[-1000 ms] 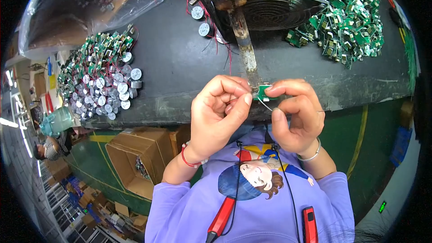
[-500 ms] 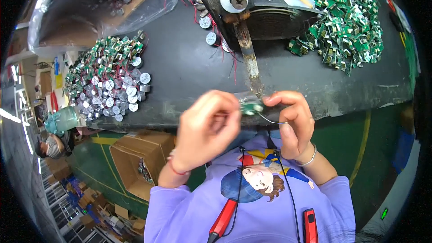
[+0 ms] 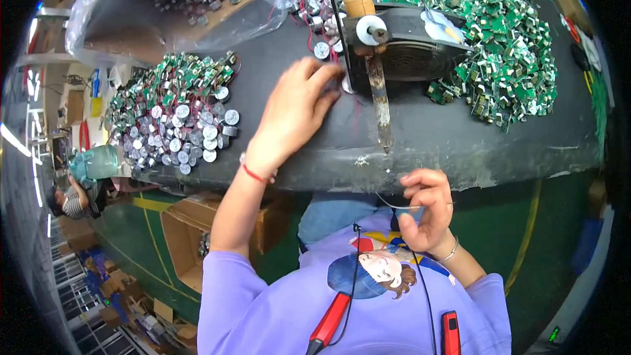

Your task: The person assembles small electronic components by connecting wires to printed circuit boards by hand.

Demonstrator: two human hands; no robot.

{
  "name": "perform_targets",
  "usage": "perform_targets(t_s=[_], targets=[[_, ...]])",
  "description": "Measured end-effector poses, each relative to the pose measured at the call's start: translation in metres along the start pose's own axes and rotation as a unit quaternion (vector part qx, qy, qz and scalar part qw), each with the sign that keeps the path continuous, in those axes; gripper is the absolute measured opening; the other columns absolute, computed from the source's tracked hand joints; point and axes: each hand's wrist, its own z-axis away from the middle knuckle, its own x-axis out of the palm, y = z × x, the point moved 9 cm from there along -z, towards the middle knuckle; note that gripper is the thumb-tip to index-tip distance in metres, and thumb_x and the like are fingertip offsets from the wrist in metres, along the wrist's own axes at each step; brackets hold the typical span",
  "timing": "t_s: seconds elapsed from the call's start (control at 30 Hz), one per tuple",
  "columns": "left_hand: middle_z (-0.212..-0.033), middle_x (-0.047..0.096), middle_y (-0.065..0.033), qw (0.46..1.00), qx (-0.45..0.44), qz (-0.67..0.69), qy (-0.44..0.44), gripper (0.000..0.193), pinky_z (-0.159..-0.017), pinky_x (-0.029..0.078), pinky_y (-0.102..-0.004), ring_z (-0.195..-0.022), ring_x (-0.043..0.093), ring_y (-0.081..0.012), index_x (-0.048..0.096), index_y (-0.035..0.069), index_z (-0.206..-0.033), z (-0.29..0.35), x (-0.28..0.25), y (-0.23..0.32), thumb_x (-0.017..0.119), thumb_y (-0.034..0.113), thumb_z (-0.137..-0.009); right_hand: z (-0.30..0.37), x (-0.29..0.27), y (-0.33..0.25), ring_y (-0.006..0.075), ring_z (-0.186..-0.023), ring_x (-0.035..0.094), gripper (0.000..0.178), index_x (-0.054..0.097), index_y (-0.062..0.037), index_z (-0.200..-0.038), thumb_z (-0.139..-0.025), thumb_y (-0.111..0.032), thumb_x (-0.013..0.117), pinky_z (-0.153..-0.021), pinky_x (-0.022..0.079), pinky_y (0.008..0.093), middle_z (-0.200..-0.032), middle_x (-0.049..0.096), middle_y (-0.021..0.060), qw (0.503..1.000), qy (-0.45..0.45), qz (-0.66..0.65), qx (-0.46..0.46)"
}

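My left hand (image 3: pixel 296 108) reaches over the dark bench, its bent fingertips beside a silver round motor (image 3: pixel 348 85) with thin red wires. What its fingers hold, if anything, is hidden and blurred. In my right hand (image 3: pixel 428 210), over the bench's front edge, a thin grey solder wire (image 3: pixel 393 206) is pinched, its free end pointing left. Between the hands a soldering iron (image 3: pixel 380 102) hangs tip down from its mount, touching neither hand. Further loose motors (image 3: pixel 321 50) with red wires lie just beyond my left hand.
Left on the bench (image 3: pixel 263 59) is a heap of motors joined to green boards (image 3: pixel 187 125). A large pile of small green circuit boards (image 3: pixel 509 59) covers the right side. A clear plastic bag (image 3: pixel 256 16) lies far left; a cardboard box (image 3: pixel 181 236) stands below the bench.
My left hand has left the iron tip and moved up and away to the loose motors. The small green board at the tip is no longer seen. My right hand has drawn slightly back.
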Motion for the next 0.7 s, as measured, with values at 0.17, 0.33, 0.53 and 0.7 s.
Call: perform_targets(t_s=[0.17,0.33,0.53,0.7], targets=[[-0.065,0.056,-0.0047,0.999,-0.010,0.018,-0.030,0.034,-0.054,0.045,-0.0331,-0.058,0.057,-0.0207,0.063,0.007,-0.079,0.056,0.010,0.045,0.080,0.034,-0.066,0.017,-0.006,0.024,0.0133,-0.063,0.059,0.017,0.046,-0.0041,-0.081,-0.076,0.002,0.060,-0.059,0.050,0.0260,-0.099,0.061,0.0202,0.982,0.034,-0.162,0.090],[-0.065,0.056,-0.0030,0.944,-0.068,0.311,-0.092,0.033,-0.053,0.046,-0.0282,-0.056,0.056,-0.0150,0.064,0.005,-0.080,0.082,0.027,0.074,0.082,0.028,-0.066,-0.012,0.027,0.017,0.0139,-0.060,0.060,0.016,0.045,-0.0024,-0.079,-0.081,-0.001,0.061,-0.058,0.049,0.0248,-0.092,0.067,0.0177,0.973,-0.114,-0.084,0.180],[-0.086,0.067,-0.0049,0.707,-0.139,0.602,-0.344,0.014,-0.072,0.048,-0.0264,-0.076,0.061,-0.0104,0.065,0.001,-0.090,0.114,0.050,0.065,0.067,0.006,-0.077,-0.011,0.005,0.006,0.0151,-0.051,0.052,0.030,0.042,-0.0084,-0.067,-0.074,0.003,0.068,-0.049,0.040,0.0264,-0.067,0.062,0.0068,0.993,-0.071,-0.065,0.074],[-0.082,0.061,-0.0022,0.724,-0.246,0.609,-0.210,0.019,-0.073,0.047,-0.0232,-0.079,0.057,-0.0070,0.058,-0.001,-0.102,0.109,0.058,0.070,0.064,0.003,-0.084,-0.023,0.010,-0.009,0.0187,-0.058,0.056,0.023,0.049,-0.0069,-0.065,-0.071,0.002,0.069,-0.050,0.042,0.0291,-0.070,0.064,0.0048,0.996,-0.079,-0.034,0.004]])
